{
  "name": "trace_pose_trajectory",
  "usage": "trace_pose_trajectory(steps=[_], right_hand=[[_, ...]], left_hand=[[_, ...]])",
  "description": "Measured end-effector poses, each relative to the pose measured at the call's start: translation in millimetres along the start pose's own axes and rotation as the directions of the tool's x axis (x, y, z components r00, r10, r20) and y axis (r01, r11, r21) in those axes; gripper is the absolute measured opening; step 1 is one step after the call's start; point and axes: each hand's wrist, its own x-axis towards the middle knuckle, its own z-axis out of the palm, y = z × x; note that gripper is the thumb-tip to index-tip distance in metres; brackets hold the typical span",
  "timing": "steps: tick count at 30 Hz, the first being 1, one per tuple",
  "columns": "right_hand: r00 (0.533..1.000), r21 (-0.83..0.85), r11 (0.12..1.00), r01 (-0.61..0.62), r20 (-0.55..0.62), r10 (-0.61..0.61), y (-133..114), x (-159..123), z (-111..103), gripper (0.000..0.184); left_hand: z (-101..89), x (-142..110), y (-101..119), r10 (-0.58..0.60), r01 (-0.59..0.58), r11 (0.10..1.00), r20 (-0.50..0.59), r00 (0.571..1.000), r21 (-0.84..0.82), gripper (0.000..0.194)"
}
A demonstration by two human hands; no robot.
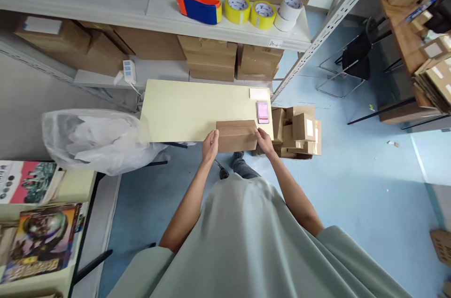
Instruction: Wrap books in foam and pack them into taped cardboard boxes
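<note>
A closed brown cardboard box (236,137) is held level at the front edge of the pale yellow table (183,107). My left hand (210,145) grips its left end, and my right hand (263,140) grips its right end. Both hands are closed on the box, thumbs toward its top. Just beyond my right hand lies a phone (262,112) with a lit pink screen. A white card or paper (258,94) lies behind the phone. The underside of the box is hidden.
A shelf (162,2) behind the table carries tape rolls (237,8) and a blue-and-orange item (199,7). Stacked cartons (298,131) stand right of the table. A plastic bag (102,140) bulges at the left. A black chair (355,60) stands at the far right.
</note>
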Motion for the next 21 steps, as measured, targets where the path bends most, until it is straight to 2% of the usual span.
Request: trace_pose_trajectory(steps=[3,7,13,17,21], right_hand=[[0.998,0.002,0.998,-0.067,-0.013,0.067,8.2,-13.1,-7.7,0.061],[0.995,0.053,0.994,-0.099,0.025,0.098,17.1,-24.9,-8.6,0.053],[0.991,0.184,0.976,-0.113,0.087,0.099,42.8,-39.7,-22.8,0.057],[0.989,0.279,0.951,-0.135,0.094,0.112,74.9,-54.7,-62.7,0.059],[0.979,0.394,0.9,-0.185,0.157,0.133,117.2,-70.1,-132.9,0.062]], left_hand=[[6.4,-13.6,-3.2,-0.053,0.053,0.998,0.0,0.999,-0.017,0.053],[6.3,-26.4,-5.4,-0.077,0.077,0.997,-0.025,0.997,0.001,0.045],[12.4,-51.2,-2.3,-0.099,0.107,0.992,-0.103,0.99,0.069,0.035],[39.8,-74.4,6.3,-0.07,0.088,0.979,-0.104,0.992,0.182,0.034],[96.6,-98.8,20.6,-0.054,0.063,0.957,-0.04,0.998,0.282,0.038]])
